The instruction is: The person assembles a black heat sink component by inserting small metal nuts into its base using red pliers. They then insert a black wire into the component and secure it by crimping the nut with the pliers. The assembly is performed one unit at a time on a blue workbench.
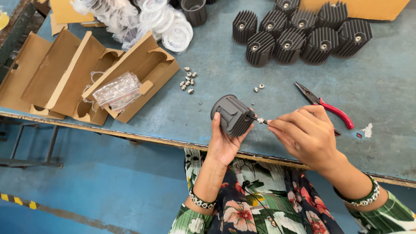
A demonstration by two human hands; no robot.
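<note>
Left hand gripping the dark ribbed housing above the surface edge; right hand fingers closed on a small silver nut at the thin wire tip. Best to keep housing steady, feed nut straight, avoid dropping it.

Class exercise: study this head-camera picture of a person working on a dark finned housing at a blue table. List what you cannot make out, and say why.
1. Small silver fitting at the right hand fingers: too small to identify.
2. Housing underside: hidden by the left hand.
3. Clear bag contents in the cardboard box: blurred by plastic.
4. Red-handled pliers: partly covered by the right hand.
5. White rings: cut off by the top edge.
</note>
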